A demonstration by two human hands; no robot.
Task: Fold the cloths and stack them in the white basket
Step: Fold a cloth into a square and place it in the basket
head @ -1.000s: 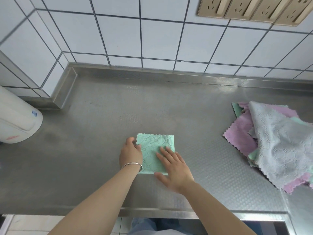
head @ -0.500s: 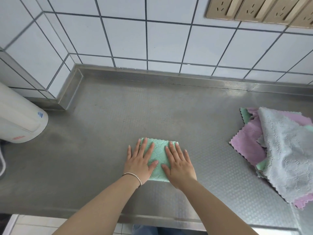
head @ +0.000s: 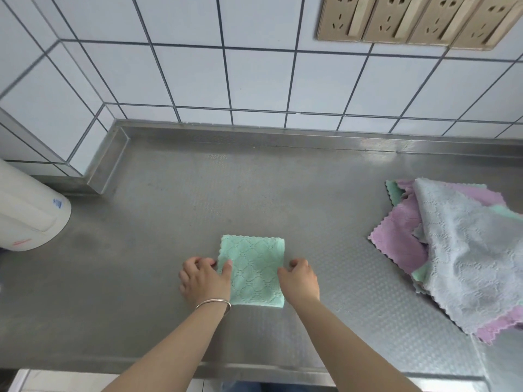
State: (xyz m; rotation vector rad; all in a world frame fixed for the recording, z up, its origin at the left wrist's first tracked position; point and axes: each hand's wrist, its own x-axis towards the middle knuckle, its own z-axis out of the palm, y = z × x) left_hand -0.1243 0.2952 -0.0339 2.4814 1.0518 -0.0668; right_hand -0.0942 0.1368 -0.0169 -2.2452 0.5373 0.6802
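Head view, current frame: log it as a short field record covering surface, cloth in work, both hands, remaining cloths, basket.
surface: textured stainless steel counter against a white tiled wall
cloth in work: folded mint green cloth, flat on the counter
left hand: grips the cloth's left edge, thumb on top
right hand: fingers curled at the cloth's right edge
remaining cloths: loose pile of grey, pink and green cloths at the right, unfolded
basket: none identifiable; a white container sits at the left edge
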